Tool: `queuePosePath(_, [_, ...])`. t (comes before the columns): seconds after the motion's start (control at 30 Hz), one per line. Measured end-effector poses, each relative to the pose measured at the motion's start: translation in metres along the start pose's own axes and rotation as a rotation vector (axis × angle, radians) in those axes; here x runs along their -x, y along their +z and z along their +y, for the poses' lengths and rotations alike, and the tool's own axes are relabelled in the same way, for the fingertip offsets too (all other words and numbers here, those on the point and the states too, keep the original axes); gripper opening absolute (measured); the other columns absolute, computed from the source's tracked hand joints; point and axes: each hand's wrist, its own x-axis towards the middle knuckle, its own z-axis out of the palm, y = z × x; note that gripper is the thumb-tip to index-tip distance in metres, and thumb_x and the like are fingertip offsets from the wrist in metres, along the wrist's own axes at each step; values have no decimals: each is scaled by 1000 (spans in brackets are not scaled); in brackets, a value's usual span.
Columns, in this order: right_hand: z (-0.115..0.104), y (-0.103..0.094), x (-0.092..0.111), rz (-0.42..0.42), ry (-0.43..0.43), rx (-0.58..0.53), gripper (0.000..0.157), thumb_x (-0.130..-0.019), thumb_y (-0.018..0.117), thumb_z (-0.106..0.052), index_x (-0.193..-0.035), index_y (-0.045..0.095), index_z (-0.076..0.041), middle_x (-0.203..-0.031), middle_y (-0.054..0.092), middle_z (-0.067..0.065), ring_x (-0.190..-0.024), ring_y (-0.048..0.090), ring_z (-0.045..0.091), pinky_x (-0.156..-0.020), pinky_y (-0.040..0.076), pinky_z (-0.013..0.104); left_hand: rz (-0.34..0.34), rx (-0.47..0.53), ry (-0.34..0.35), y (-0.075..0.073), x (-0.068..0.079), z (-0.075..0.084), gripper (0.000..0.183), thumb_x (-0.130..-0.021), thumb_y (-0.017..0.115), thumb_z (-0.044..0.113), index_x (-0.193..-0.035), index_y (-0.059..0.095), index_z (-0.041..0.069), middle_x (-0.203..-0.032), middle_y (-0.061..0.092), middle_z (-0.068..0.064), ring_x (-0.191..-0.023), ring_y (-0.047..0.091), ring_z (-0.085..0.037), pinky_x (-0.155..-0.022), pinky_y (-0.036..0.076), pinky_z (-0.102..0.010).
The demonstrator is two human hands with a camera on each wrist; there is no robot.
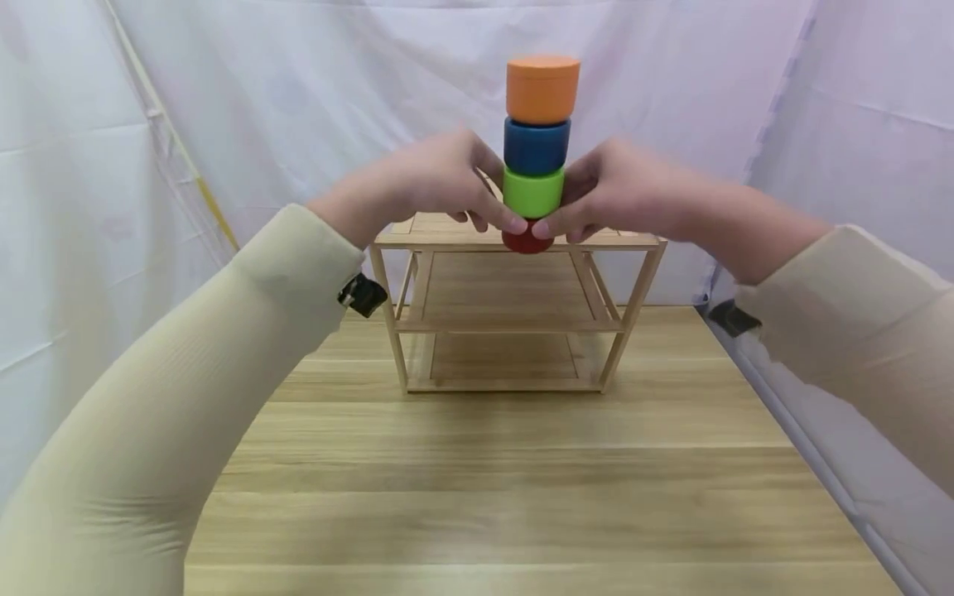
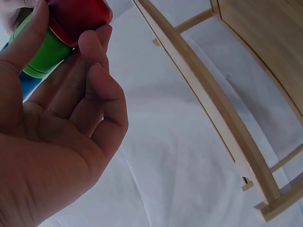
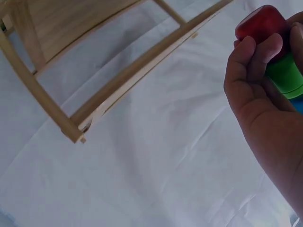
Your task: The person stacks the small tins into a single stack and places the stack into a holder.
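A tower of stacking cups stands upright in the air above the wooden rack's top in the head view. From the top it runs orange cup (image 1: 542, 91), blue cup (image 1: 536, 147), green cup (image 1: 532, 194), red cup (image 1: 527, 240). My left hand (image 1: 455, 184) grips the lower cups from the left, its thumb across the red cup. From the right, my right hand (image 1: 614, 192) holds the same part, thumb tip close to the other thumb. Both wrist views show fingers curled around the red cup (image 2: 80, 19) and green cup (image 3: 286, 78); the orange cup is out of sight there.
Below and behind the cups stands a wooden rack (image 1: 510, 327) with several levels, on a wood-grain table (image 1: 507, 488). White curtains (image 1: 335, 74) hang behind and at both sides. A pole (image 1: 167, 124) leans at the left.
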Motion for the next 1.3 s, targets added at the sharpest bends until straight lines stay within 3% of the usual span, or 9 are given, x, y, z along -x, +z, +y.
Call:
queuePosePath(0.1, [1,-8,-13,2,19,10,51,-96,82,-34,-137,68,-6,-121,76,11,-92,71,25,-88,61,25,3,-1,-21,-5,-12,0,52,-89,88,38,-132,72,14,-114,76,-2,-100,71,-23,-100,58,-39])
queuePosePath(0.3, [6,-19,-39,-1,54,1,50,-96,81,-30,-136,67,-3,-109,75,8,-86,69,19,-86,62,23,-11,-7,-80,-15,-40,-5,51,-90,87,39,-132,72,14,-107,75,0,-99,70,-22,-86,57,-27])
queuePosePath(0.53, [8,-21,-63,8,72,3,52,-97,80,-32,-139,65,-5,-107,73,5,-86,69,18,-86,63,24,-8,16,-136,-23,-59,-16,49,-90,87,37,-131,71,16,-109,75,0,-94,70,-18,-90,57,-29])
queuePosePath(0.93, [14,-9,-73,-14,112,-56,53,-97,80,-30,-140,63,-4,-105,72,4,-81,69,16,-84,63,26,-28,5,-167,-18,-65,-26,44,-89,88,38,-125,74,17,-107,75,4,-91,70,-16,-76,53,-23])
queuePosePath(1.3, [18,-6,-73,-45,146,-109,58,-99,77,-34,-149,57,-9,-132,65,11,-84,70,15,-86,62,24,-11,-5,-190,-13,-58,-24,42,-92,84,41,-126,73,18,-119,77,2,-94,72,-16,-80,54,-27])
